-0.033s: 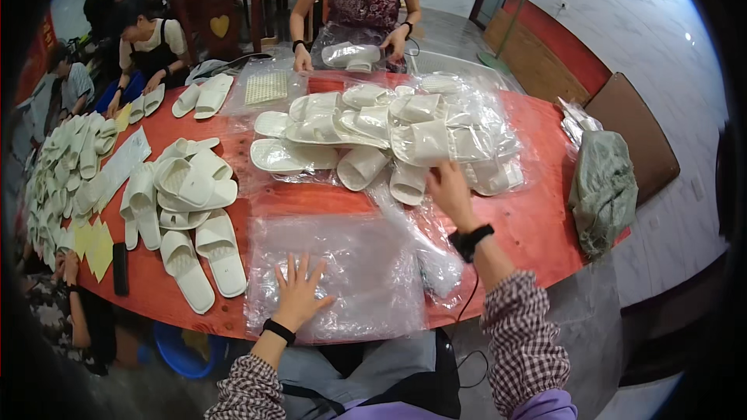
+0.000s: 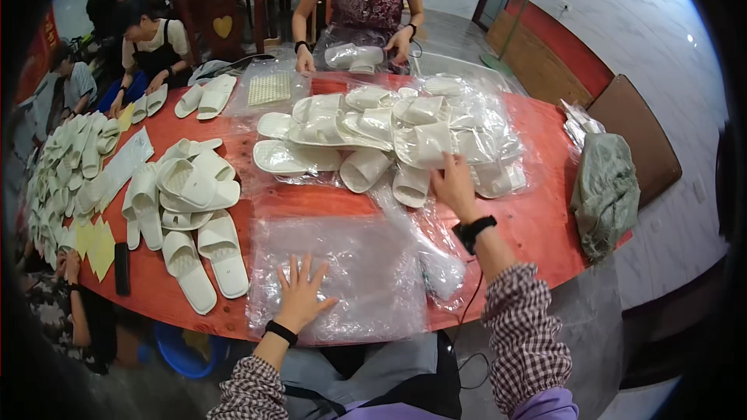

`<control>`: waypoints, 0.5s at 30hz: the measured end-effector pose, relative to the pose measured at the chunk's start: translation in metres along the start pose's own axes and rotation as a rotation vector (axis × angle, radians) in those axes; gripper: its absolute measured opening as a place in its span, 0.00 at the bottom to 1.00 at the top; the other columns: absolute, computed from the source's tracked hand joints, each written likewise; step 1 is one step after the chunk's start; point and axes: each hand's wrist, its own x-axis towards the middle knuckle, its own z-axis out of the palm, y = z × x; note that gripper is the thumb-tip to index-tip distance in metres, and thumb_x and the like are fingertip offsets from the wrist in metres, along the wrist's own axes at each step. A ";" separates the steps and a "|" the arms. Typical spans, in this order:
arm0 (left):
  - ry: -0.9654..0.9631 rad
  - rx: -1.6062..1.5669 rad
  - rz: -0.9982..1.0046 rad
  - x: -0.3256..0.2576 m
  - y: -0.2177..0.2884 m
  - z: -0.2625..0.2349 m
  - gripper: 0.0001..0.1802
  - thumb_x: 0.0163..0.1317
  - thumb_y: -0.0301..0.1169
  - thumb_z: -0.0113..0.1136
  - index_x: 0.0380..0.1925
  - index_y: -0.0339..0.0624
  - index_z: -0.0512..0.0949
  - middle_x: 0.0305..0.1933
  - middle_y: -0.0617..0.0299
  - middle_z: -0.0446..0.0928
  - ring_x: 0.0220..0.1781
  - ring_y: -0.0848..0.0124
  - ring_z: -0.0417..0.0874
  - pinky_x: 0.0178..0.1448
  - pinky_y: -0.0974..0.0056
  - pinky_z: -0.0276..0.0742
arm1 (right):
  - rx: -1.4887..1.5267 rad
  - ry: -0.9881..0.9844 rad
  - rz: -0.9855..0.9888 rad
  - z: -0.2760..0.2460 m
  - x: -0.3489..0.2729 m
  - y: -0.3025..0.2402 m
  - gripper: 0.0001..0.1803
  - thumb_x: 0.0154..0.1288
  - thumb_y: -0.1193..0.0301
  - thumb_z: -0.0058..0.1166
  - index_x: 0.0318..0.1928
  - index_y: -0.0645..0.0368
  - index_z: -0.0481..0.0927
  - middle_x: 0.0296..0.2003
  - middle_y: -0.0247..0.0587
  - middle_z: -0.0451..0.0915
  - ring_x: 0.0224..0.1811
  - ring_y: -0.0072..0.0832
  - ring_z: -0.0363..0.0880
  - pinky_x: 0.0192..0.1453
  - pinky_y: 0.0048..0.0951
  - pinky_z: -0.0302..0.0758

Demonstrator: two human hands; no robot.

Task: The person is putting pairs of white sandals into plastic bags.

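My left hand [image 2: 303, 295] lies flat with its fingers spread on a stack of clear plastic bags [image 2: 366, 264] at the table's near edge. Farther out, my right hand [image 2: 457, 185] reaches to a white slipper [image 2: 420, 145] in clear plastic, its bent fingers at the slipper's right edge. That slipper belongs to a heap of bagged white slippers [image 2: 319, 120] across the middle of the table. Below the heap, crumpled clear film [image 2: 442, 272] lies just right of the bag stack.
Loose white slippers [image 2: 198, 187] and a larger pile [image 2: 66, 163] cover the left side, near yellow cards [image 2: 99, 249] and a black phone [image 2: 121, 268]. A grey-green plastic bundle [image 2: 603, 194] sits at the right edge. Opposite, a person's hands [image 2: 401, 43] flank a bagged slipper pair.
The whole view has shifted very slightly. My right hand's fingers have drawn a little closer against the bagged slipper's edge; my left hand stays flat on the bags.
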 end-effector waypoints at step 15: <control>0.057 0.013 0.030 -0.001 -0.007 0.014 0.49 0.52 0.59 0.63 0.72 0.57 0.57 0.79 0.52 0.42 0.78 0.42 0.39 0.71 0.26 0.34 | -0.512 -0.260 0.190 0.051 0.094 0.021 0.60 0.50 0.46 0.65 0.70 0.75 0.51 0.64 0.63 0.66 0.67 0.49 0.66 0.69 0.39 0.66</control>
